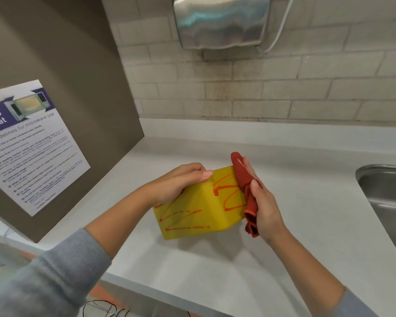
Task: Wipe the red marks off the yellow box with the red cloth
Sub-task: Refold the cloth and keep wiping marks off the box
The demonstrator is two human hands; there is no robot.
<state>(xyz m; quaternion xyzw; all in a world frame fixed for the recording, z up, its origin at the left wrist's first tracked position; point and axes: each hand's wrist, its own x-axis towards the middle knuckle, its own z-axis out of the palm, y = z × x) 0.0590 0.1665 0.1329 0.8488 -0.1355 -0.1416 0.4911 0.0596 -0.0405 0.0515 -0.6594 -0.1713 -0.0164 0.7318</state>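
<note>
left hand [183, 181] clamps box [192, 213] top | right hand [264, 202] pinches cloth [244, 179] at right edge | marks [183, 219] left of cloth unwiped, barely begun

Wall poster [32, 143]: "guidelines for microwave use", fragments "ers", "heat"; small print unreadable.

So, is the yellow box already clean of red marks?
No, red marks still cross both visible faces of the yellow box, beside the red cloth.
</note>
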